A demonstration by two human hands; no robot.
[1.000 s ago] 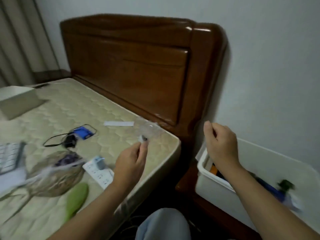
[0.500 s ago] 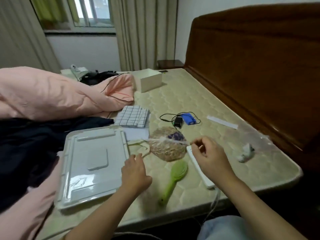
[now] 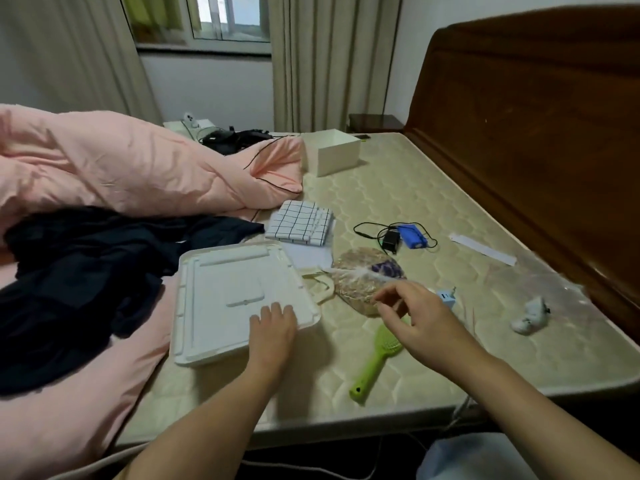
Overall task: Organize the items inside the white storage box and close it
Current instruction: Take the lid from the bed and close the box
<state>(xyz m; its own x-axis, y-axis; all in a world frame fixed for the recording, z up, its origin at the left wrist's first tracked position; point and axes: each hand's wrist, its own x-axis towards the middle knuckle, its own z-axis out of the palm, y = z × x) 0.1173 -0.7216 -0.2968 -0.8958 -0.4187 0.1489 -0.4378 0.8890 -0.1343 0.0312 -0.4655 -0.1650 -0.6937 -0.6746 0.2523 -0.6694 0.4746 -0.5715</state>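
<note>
The flat white plastic lid (image 3: 239, 299) lies with its long axis running away from the person; the left hand (image 3: 273, 329) rests flat-fingered on its near corner, and the right hand (image 3: 415, 318) hovers relaxed, grasping nothing.

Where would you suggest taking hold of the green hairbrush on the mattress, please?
I would grip the green hairbrush by its handle, the narrow end pointing toward the near edge of the mattress. It lies flat with its head under the right hand, so the handle is the exposed part. Coming from above and the near side, fingers could probably pinch across its slim sides.
</note>
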